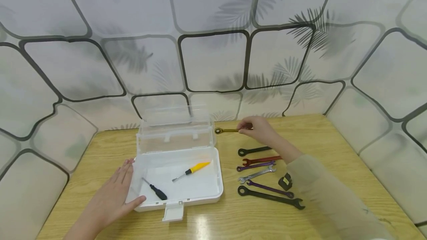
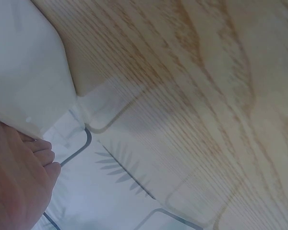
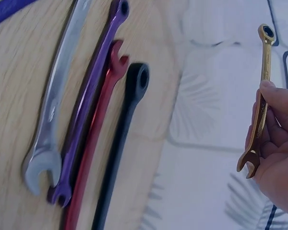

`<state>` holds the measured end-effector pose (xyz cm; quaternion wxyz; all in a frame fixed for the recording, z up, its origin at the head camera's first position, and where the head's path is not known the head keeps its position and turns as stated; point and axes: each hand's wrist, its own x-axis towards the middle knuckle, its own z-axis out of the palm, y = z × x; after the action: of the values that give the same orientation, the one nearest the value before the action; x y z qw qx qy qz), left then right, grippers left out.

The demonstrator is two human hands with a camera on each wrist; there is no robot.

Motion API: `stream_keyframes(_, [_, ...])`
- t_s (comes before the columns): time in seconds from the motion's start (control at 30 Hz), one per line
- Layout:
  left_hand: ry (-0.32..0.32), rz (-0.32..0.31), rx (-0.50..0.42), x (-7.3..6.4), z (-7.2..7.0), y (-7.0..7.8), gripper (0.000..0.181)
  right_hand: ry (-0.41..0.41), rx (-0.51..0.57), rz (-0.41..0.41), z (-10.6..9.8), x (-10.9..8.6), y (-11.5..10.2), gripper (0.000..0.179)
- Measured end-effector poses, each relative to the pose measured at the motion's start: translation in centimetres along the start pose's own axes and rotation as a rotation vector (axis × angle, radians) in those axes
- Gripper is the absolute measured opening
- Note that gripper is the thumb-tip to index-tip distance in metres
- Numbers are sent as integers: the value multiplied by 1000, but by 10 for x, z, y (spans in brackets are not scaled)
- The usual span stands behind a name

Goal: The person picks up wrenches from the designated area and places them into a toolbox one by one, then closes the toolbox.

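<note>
My right hand [image 1: 260, 132] pinches a gold combination wrench [image 1: 227, 130] above the back of the table, right of the lid. In the right wrist view the thumb presses the wrench's shank; its ring end points up and its forked end down. My left hand [image 1: 111, 193], fingers straight, rests against the left side of a white toolbox [image 1: 197, 190] whose clear lid [image 1: 176, 140] stands raised. Inside the box lie a black-handled screwdriver [image 1: 158, 192] and a yellow-handled screwdriver [image 1: 199, 166]. The left wrist view shows the left fingers beside the box wall [image 2: 29, 67].
Right of the box lie a black wrench [image 1: 255, 150], a red wrench [image 1: 261, 160], two purple wrenches, a silver wrench [image 1: 257, 174] and a long black wrench [image 1: 270, 196]. A small dark object [image 1: 285, 182] sits near them. A patterned cloth wall [image 1: 213, 62] borders the wooden table.
</note>
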<state>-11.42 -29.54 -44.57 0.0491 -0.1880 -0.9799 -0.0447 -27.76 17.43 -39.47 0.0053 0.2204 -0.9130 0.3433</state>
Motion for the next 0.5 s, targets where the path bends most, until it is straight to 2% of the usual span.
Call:
stream_keyframes(0.23, [5,5,2,1,0,0,108,-48,58,-54,7,1,-29,8])
stream_keyframes(0.5, [5,1,1,1,-1,0,107,-85,132,-109,26,8,-50,7])
